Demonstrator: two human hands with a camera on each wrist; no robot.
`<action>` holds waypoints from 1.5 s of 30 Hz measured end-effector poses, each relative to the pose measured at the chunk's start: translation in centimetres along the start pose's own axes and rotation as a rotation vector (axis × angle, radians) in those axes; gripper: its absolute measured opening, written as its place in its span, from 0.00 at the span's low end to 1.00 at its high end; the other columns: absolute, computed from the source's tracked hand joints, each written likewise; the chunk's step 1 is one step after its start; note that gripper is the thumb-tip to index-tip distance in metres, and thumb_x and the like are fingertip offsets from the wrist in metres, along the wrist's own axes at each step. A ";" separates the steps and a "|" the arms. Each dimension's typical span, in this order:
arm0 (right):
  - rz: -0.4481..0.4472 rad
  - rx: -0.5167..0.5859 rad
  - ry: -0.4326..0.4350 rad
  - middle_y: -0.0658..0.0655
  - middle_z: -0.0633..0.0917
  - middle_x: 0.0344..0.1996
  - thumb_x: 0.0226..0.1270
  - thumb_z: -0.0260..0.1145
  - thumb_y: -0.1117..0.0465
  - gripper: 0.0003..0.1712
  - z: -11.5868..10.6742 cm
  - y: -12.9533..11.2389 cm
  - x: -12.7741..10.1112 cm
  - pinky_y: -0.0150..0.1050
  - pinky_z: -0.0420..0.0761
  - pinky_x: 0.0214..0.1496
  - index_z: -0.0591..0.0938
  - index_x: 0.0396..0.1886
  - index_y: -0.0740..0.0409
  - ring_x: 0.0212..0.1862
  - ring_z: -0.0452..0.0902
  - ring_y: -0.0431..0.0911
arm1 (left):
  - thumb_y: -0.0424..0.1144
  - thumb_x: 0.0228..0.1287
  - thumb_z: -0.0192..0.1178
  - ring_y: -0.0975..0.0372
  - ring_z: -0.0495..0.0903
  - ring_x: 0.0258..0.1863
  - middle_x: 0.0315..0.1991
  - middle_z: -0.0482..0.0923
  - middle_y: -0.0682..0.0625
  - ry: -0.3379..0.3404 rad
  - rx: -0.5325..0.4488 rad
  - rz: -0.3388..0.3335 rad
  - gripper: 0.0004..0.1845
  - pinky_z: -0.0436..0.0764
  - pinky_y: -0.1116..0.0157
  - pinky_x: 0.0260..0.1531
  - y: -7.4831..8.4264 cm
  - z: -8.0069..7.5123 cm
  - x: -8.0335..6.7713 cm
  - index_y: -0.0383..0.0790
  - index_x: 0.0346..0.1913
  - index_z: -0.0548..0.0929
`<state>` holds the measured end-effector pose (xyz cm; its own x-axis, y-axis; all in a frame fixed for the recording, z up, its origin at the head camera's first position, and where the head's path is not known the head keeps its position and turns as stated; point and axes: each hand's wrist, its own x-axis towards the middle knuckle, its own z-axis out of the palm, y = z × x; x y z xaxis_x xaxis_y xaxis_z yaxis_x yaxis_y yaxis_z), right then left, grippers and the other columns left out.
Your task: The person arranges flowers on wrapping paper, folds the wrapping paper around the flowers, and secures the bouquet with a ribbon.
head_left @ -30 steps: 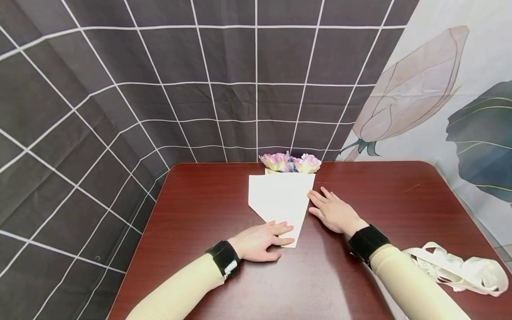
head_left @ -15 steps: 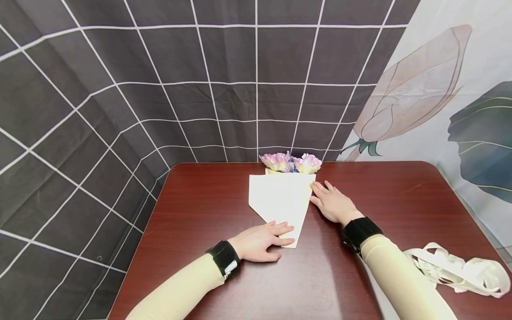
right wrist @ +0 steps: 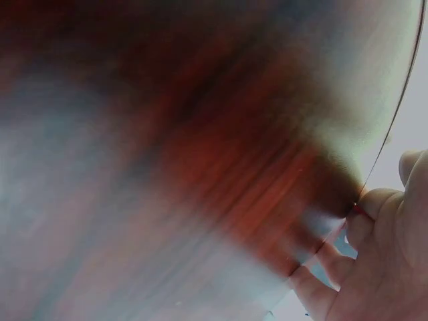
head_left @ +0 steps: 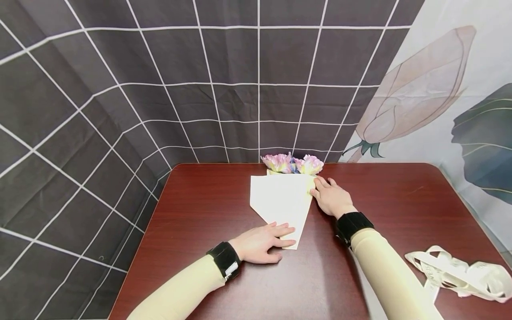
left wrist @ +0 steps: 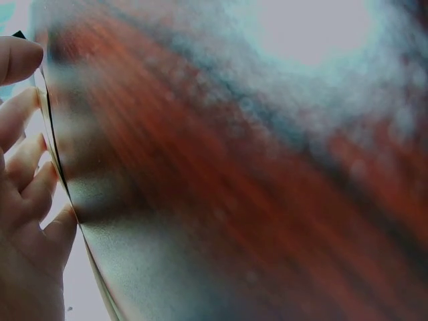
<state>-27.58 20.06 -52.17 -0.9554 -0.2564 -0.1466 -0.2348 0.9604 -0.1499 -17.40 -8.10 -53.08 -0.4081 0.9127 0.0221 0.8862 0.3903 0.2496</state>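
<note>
A white sheet of paper, folded to a narrow lower end, lies on the table with pink and yellow flowers showing past its far edge. The person's left hand rests on the narrow lower end with its fingers spread. At the paper's upper right edge, the right hand touches with extended fingertips, close below the flowers. In the left wrist view, the fingers lie along the surface; the right wrist view shows the fingers flat against it too. Any stems are hidden under the paper.
The dark red wooden table reaches back to a grey gridded cloth. A loose heap of cream printed ribbon lies at the right, beside the right forearm. A floral-printed cloth hangs behind the right side.
The right hand has slid up along the paper's right edge toward the flowers. The left hand has stayed on the lower end.
</note>
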 end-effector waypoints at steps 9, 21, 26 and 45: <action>0.055 -0.009 0.001 0.62 0.57 0.73 0.75 0.41 0.42 0.37 -0.1 -0.2 0.2 0.61 0.58 0.67 0.55 0.74 0.59 0.71 0.49 0.66 | 0.49 0.64 0.54 0.61 0.52 0.73 0.73 0.55 0.52 0.000 -0.002 0.004 0.27 0.55 0.58 0.69 0.2 0.1 0.2 0.54 0.67 0.70; 0.041 0.043 -0.024 0.66 0.47 0.74 0.72 0.45 0.39 0.44 0.8 -0.5 -1.4 0.63 0.47 0.69 0.48 0.75 0.63 0.73 0.40 0.66 | 0.47 0.65 0.53 0.59 0.54 0.72 0.73 0.56 0.51 -0.005 -0.017 0.002 0.26 0.56 0.57 0.69 0.5 -0.2 0.2 0.52 0.67 0.70; 0.024 0.057 -0.033 0.67 0.46 0.74 0.69 0.48 0.35 0.49 1.1 -1.4 -2.8 0.66 0.45 0.68 0.47 0.75 0.62 0.73 0.40 0.67 | 0.48 0.65 0.52 0.59 0.53 0.73 0.73 0.55 0.50 -0.007 -0.014 0.001 0.27 0.55 0.56 0.69 0.3 -0.2 0.1 0.52 0.67 0.70; -0.063 0.050 -0.003 0.71 0.46 0.73 0.55 0.55 0.25 0.60 2.5 -5.0 -8.4 0.72 0.45 0.64 0.49 0.76 0.58 0.72 0.40 0.70 | 0.48 0.65 0.53 0.59 0.54 0.72 0.73 0.55 0.51 0.007 -0.011 0.008 0.27 0.56 0.57 0.69 0.0 -0.1 0.0 0.53 0.68 0.68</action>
<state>-17.92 17.17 -52.67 -0.9385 -0.3164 -0.1379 -0.2850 0.9358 -0.2075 -17.39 -8.14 -53.03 -0.4025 0.9149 0.0304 0.8870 0.3815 0.2601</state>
